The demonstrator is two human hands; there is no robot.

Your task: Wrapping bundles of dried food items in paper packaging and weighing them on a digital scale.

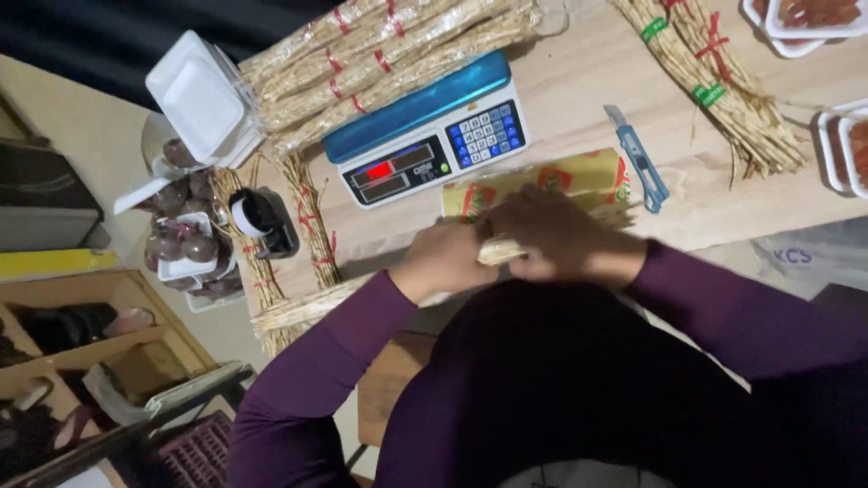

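Observation:
My left hand [445, 260] and my right hand [553, 235] both grip a long bundle of pale dried stalks [312, 307] that lies along the near edge of the wooden table [579, 90]. Just behind my hands lies a yellow, green and red box of wrapping film [542, 181]. Purple sleeves cover both my arms. The bundle's right end is hidden under my right hand.
A blue and white digital scale [429, 136] stands mid-table, several wrapped stalk bundles [380, 50] behind it and another tied bundle [714, 81] at right. A blue utility knife [637, 158], a black tape dispenser [264, 220], white foam trays [194, 95] and packed dark fruit [181, 244] lie around.

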